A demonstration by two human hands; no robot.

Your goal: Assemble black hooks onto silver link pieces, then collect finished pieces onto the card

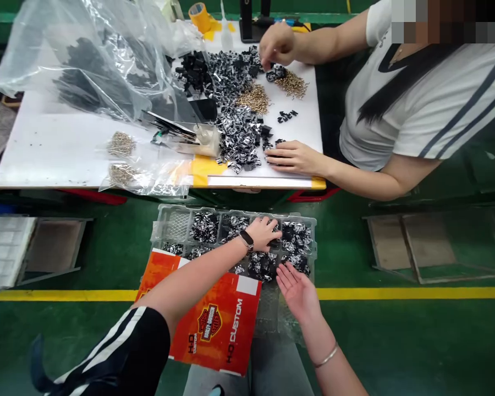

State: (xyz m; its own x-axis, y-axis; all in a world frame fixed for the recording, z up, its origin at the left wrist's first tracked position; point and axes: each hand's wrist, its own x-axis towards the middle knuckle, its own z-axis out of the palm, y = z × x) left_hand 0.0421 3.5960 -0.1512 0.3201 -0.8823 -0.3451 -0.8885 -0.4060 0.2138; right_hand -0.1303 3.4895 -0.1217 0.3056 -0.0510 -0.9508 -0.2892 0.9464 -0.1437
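A clear plastic compartment box [161, 223] rests in front of me below the table, its sections holding small shiny black-and-silver parts [297, 237]. My left hand [262, 233] lies over an upper compartment right of the middle, fingers stretched out and a little apart. Dark parts show under its fingertips; whether it grips any is hidden. Beside the lower right compartment, my right hand [299, 291] is palm up with its fingers extended and nothing in it. An orange printed cardboard sheet [214, 324] covers the box's lower left part, under my left forearm.
Across the white table [53, 148], a co-worker's hands [292, 158] are among piles of black parts [241, 137] and brass-coloured small pieces [253, 99]. Clear plastic bags [119, 66] and yellow tape [200, 17] lie there too. Low metal-framed racks [412, 247] stand on both sides.
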